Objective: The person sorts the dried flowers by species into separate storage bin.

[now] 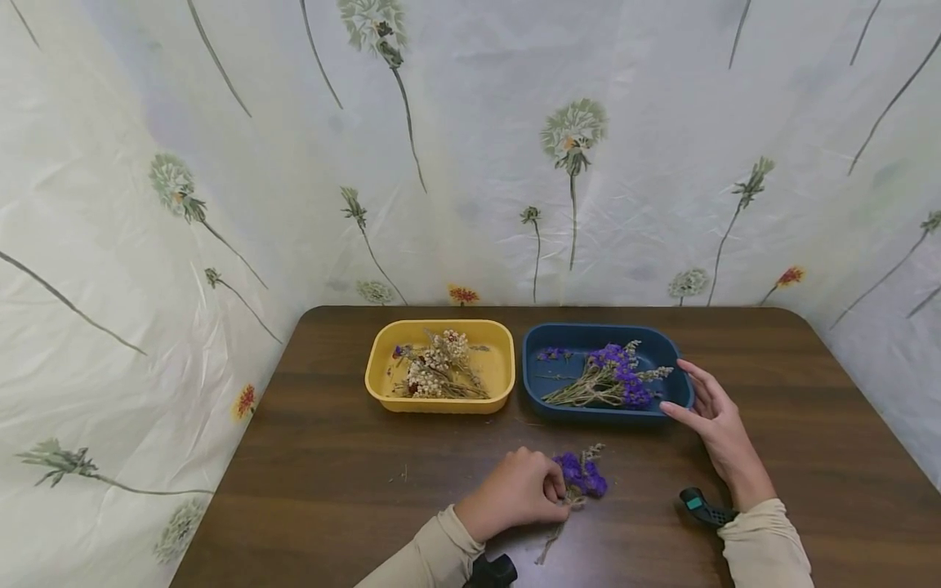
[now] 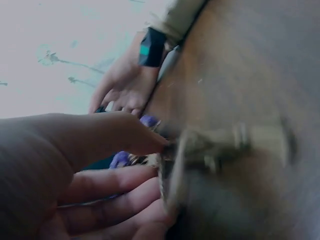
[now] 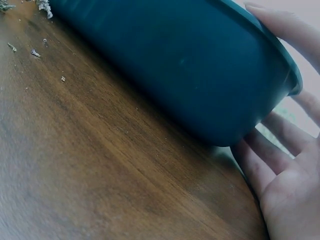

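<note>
My left hand [image 1: 518, 494] pinches a small bunch of purple dried flowers [image 1: 584, 475] by its stems, low over the table's front middle. Twine is tied around those stems; in the left wrist view, the stems and twine [image 2: 176, 172] look blurred beyond the thumb. At the right end of the blue tray [image 1: 603, 415], my right hand [image 1: 724, 433] holds the corner, thumb on the front rim and fingers around the end. The tray wall [image 3: 175, 65] fills much of the right wrist view. Inside it lie tied purple flower bunches [image 1: 617, 376].
A yellow tray [image 1: 434, 406] with cream and dark red dried flowers [image 1: 441, 367] stands left of the blue one. Small plant crumbs dot the brown wooden table [image 1: 309, 482]. Behind hangs a curtain [image 1: 470, 163] printed with dandelions. Both wrists wear dark devices.
</note>
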The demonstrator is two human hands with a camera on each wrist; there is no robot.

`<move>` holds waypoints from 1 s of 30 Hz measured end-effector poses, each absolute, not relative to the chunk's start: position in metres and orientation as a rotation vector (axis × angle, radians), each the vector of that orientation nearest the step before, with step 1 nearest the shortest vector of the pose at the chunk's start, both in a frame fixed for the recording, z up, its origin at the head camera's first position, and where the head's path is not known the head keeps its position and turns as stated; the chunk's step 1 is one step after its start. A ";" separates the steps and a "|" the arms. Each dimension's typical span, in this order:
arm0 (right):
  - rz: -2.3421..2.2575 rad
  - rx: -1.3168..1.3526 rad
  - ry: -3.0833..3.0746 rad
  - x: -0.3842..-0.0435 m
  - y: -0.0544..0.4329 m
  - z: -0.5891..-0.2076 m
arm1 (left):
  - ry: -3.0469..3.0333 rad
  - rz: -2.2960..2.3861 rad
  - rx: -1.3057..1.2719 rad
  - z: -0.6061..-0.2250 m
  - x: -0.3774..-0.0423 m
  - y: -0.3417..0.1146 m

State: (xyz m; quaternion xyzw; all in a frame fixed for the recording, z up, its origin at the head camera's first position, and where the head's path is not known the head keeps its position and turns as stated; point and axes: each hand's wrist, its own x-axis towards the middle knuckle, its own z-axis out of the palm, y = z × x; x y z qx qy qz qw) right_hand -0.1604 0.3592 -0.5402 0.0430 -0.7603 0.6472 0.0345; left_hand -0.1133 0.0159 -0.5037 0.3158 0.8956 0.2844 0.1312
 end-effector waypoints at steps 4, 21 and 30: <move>1.988 0.135 -2.334 -0.161 0.359 -0.540 | 2.587 0.804 0.980 -0.501 -0.120 0.009; 1.977 0.132 -2.342 -0.160 0.359 -0.540 | 2.460 0.981 0.958 -0.502 -0.129 0.004; 1.986 0.133 -2.343 -0.160 0.359 -0.540 | 2.381 1.055 0.941 -0.502 -0.130 0.002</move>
